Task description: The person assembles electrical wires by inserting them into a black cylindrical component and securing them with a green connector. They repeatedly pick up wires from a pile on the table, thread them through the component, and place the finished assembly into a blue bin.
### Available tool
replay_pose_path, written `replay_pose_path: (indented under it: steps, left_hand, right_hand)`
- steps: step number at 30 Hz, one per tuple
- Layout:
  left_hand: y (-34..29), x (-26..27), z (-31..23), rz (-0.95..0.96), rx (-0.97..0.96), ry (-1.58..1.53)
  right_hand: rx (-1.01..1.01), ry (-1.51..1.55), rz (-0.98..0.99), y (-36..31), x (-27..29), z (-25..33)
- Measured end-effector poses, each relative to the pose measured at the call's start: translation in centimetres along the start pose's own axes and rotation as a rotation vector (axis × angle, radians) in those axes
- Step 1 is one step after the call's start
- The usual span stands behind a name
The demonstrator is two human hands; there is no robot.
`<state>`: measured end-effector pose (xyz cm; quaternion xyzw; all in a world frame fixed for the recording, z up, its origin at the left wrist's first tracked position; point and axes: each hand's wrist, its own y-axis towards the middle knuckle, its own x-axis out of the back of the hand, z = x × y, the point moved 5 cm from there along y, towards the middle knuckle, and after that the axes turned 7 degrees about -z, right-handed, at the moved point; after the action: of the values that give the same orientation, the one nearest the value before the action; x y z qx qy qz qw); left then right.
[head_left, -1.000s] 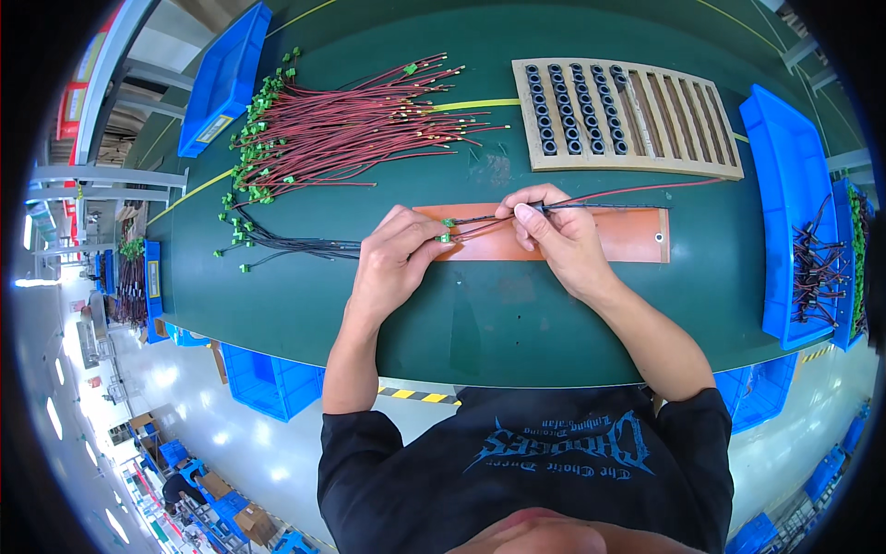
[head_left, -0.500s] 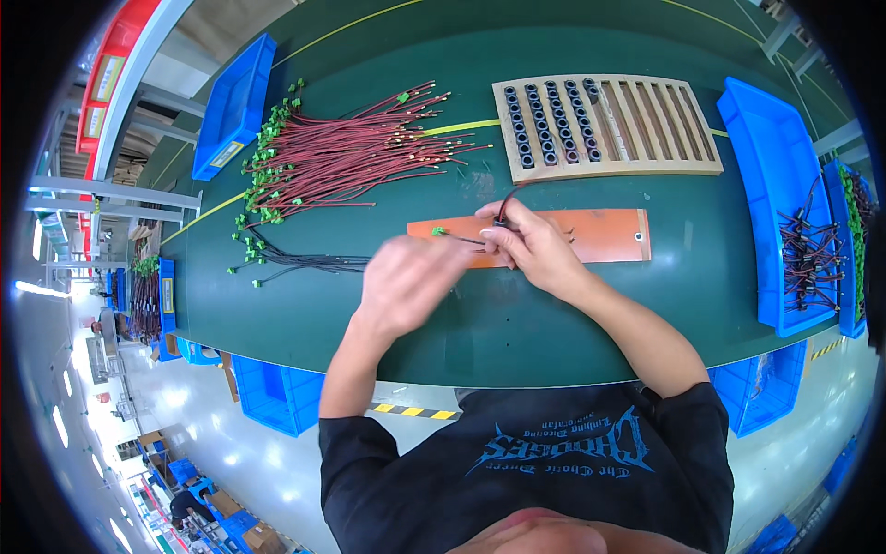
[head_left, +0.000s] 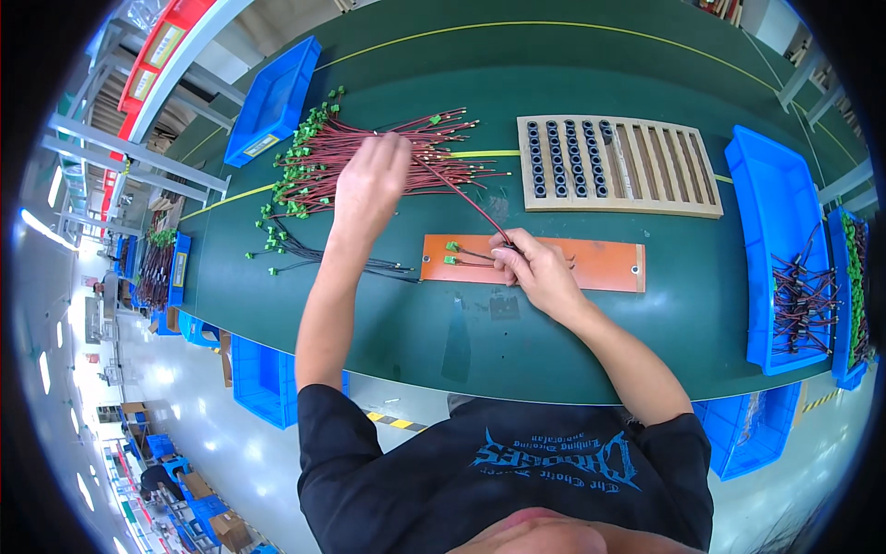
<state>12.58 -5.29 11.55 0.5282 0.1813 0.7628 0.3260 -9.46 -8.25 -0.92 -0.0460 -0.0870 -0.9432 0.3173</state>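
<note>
My right hand (head_left: pixel 540 270) is closed over an orange board (head_left: pixel 604 263), gripping a bundle of thin wires at a small dark ring mostly hidden by the fingers. Two green connectors (head_left: pixel 450 260) on short leads stick out to its left over the board. A dark red wire (head_left: pixel 471 205) stretches from this hand up and left to my left hand (head_left: pixel 372 180). My left hand is raised with its fingers pinched around the wire's far end, in front of a pile of red wires (head_left: pixel 323 175) with green connectors. Its fingertips are partly hidden.
Black wires (head_left: pixel 318 251) with green connectors lie below the red pile. A slotted wooden rack (head_left: pixel 694 185) holds rows of black rings. Blue bins stand at the back left (head_left: pixel 277 97) and right (head_left: pixel 759 249); the right one contains wire assemblies (head_left: pixel 805 309).
My left hand has moved up and left from beside the right hand, and the red wire now runs taut between them. My right hand stays at the board. The head view has shifted slightly.
</note>
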Motion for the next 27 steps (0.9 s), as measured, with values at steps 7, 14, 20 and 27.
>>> replay_pose_path:
  steps: [7, 14, 20, 27]
  left_hand:
    - [-3.4, -3.9, -11.0, -0.296, 1.087, -1.538]
    - [-5.0, -6.6, -14.7, -0.32, 1.23, -1.733]
    - [-5.7, -6.8, -14.5, -0.288, 1.111, -1.707]
    - [-5.1, -6.9, -15.7, -0.251, 1.163, -1.971]
  right_hand:
    - [0.041, 0.026, -0.042, -0.2, 0.4, -0.8]
    - [0.225, -0.234, -0.077, -1.7, 2.1, 1.8]
    - [0.336, -0.706, -0.257, -1.7, 7.2, 5.9]
    - [-0.235, 0.114, -0.24, -1.2, 9.0, -1.2]
